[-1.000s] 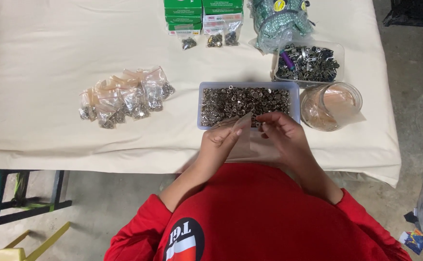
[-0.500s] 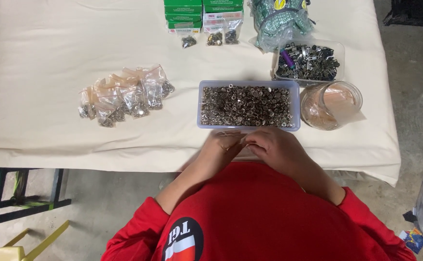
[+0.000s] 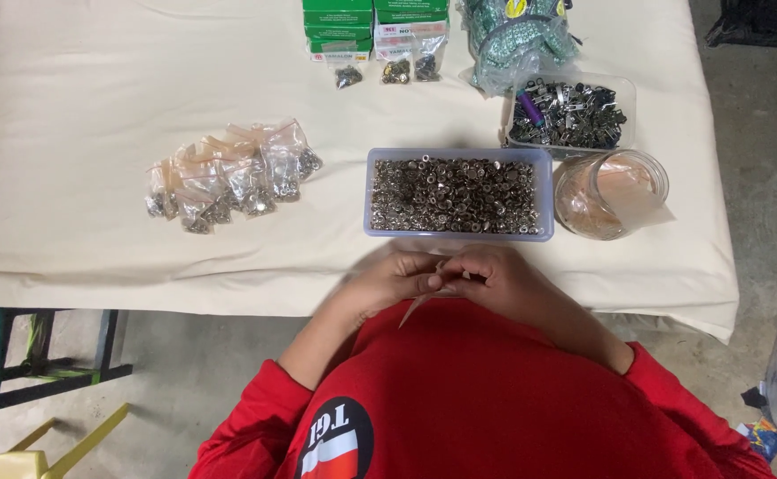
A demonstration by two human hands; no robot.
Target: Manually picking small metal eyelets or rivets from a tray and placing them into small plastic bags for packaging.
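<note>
Fingers: both sets were curled inward, tips pressed together on a small clear bag (image 3: 419, 306) pinched between the two hands.
Left hand (image 3: 388, 279): lay at the table's near edge, thumb meeting the right hand.
Right hand (image 3: 499, 279): touched the left, knuckles up.
Bag: hung just below the fingertips, over the red shirt (image 3: 495, 399); its contents could not be made out.
Tray (image 3: 544, 200): a clear box of metal snaps, just beyond the hands.
Jar (image 3: 615, 191): just right of the tray.
Filled bags (image 3: 228, 177): piled well to the left on the cream tablecloth (image 3: 95, 106).
</note>
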